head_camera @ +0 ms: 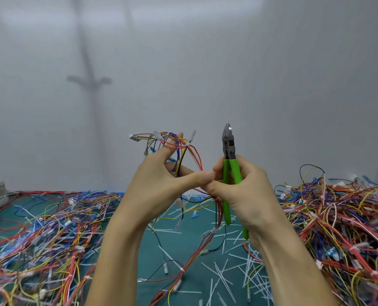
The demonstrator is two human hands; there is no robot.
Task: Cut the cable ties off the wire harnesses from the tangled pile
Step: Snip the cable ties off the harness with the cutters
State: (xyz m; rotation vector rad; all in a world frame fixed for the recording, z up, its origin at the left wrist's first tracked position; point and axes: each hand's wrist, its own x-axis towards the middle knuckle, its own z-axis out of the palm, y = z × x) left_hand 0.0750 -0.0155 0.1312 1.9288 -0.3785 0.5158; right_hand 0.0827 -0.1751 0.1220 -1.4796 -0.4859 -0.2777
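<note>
Hands raised over the teal table [152, 257]: left hand [161, 184] pinches a multicoloured wire harness [183, 146], right hand [249, 191] curls round green-handled steel cutters [228, 142], tip up, clear of the wires. Looks like tie-hunting. Next, the cutters need to tip onto a tie without nicking wire.

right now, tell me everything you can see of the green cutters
The cutters have a dark grey metal head and two bright green, plastic-looking handles. They stand nearly upright in mid-air, tip up, above the teal mat, and the jaws look closed. The right hand holds them, fingers curled round the handles, whose ends stick out below the hand. The wire bundle sits just to their left and does not touch the head.
</note>
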